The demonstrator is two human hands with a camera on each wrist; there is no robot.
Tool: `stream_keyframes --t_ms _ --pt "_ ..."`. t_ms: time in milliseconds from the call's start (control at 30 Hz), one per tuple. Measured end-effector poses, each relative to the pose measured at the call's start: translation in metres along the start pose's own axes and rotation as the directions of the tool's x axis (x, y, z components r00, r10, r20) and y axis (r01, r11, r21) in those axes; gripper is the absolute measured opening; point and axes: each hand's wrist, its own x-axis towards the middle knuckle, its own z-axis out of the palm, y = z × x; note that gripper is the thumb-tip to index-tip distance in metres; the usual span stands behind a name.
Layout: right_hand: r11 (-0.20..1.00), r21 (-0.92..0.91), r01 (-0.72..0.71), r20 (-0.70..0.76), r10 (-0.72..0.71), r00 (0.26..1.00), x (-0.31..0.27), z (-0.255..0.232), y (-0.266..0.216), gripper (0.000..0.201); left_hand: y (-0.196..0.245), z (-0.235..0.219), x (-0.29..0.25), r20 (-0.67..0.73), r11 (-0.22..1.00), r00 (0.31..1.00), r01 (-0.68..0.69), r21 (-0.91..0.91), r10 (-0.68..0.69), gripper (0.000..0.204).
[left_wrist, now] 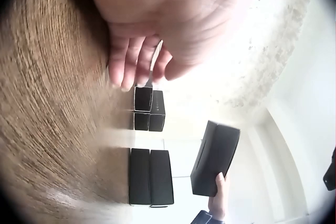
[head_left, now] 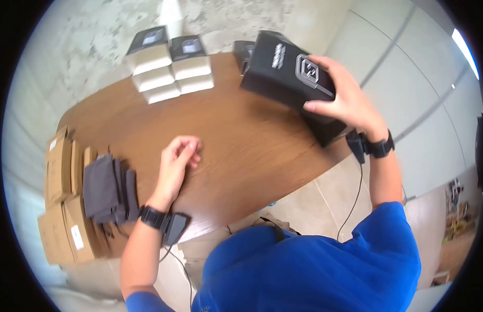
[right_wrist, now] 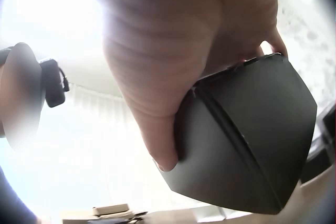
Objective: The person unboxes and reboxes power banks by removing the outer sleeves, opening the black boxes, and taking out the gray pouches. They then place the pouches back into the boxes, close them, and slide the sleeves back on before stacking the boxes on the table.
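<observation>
My right hand (head_left: 348, 99) grips one end of a black box (head_left: 283, 65) with a white logo, its thumb on one side and fingers on the other. The left wrist view shows this box (left_wrist: 215, 158) tilted in the air, apart from two stacked black boxes (left_wrist: 140, 176). One black box (head_left: 325, 129) shows partly beneath the held one in the head view. Fingers loosely bent, my left hand (head_left: 180, 156) is at the middle of the brown table (head_left: 226, 140) and holds nothing. In the right wrist view, the right thumb (right_wrist: 160, 145) presses the box's side (right_wrist: 231, 140).
Several boxes with black tops and pale sides (head_left: 193, 67) are stacked at the table's back. Another dark box (head_left: 243, 52) stands behind the held one. Brown cardboard boxes (head_left: 59, 171) and folded dark grey cloth bags (head_left: 103, 187) lie at the left end. A cable (head_left: 358, 192) trails from the right wrist.
</observation>
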Motion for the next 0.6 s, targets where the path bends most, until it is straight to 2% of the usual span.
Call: stream_keyframes --t_ms 33,100,167,233,300,367,433,500,567,600 --pt "0.999 -0.004 0.032 0.113 -0.031 0.993 0.005 0.011 -0.018 0.083 0.001 -0.002 0.0 -0.048 1.0 0.999 0.015 0.002 -0.015 0.024" --pt "0.985 0.023 0.169 0.149 -0.17 0.974 0.011 0.048 -0.035 0.084 0.004 -0.002 0.001 -0.185 0.991 0.974 -0.133 -0.003 0.13 0.03" --pt "0.979 0.088 0.181 0.237 -0.198 0.951 0.017 0.08 -0.047 0.086 0.004 -0.008 0.004 -0.248 0.987 0.956 -0.158 0.02 0.158 0.035" --pt "0.957 0.182 0.224 0.222 -0.262 0.939 0.026 0.107 -0.051 0.079 0.004 -0.012 0.005 -0.288 0.98 0.936 -0.197 0.042 0.2 0.039" --pt "0.951 0.177 0.253 0.192 -0.286 0.939 0.029 0.134 -0.053 0.079 0.007 -0.015 0.005 -0.269 0.995 0.96 -0.061 0.081 0.081 0.045" --pt "0.943 0.196 0.269 0.168 -0.303 0.938 0.034 0.146 -0.054 0.079 0.008 -0.019 0.006 -0.255 0.997 0.966 -0.014 0.074 0.032 0.051" --pt "0.925 0.212 0.317 0.092 -0.341 0.935 0.037 0.154 -0.058 0.079 0.015 -0.018 0.005 -0.26 0.996 0.962 0.074 -0.059 -0.086 0.058" --pt "0.92 0.229 0.32 0.109 -0.35 0.93 0.039 0.159 -0.055 0.079 0.03 -0.017 0.0 -0.259 0.989 0.956 0.113 -0.096 -0.135 0.06" --pt "0.886 0.355 0.299 0.068 -0.343 0.937 0.041 0.167 -0.048 0.078 0.036 -0.015 -0.002 -0.249 0.979 0.951 0.154 -0.134 -0.183 0.062" --pt "0.853 0.445 0.272 0.049 -0.327 0.944 0.043 0.172 -0.039 0.076 0.037 -0.015 -0.001 -0.274 0.977 0.946 0.127 -0.173 -0.172 0.059"
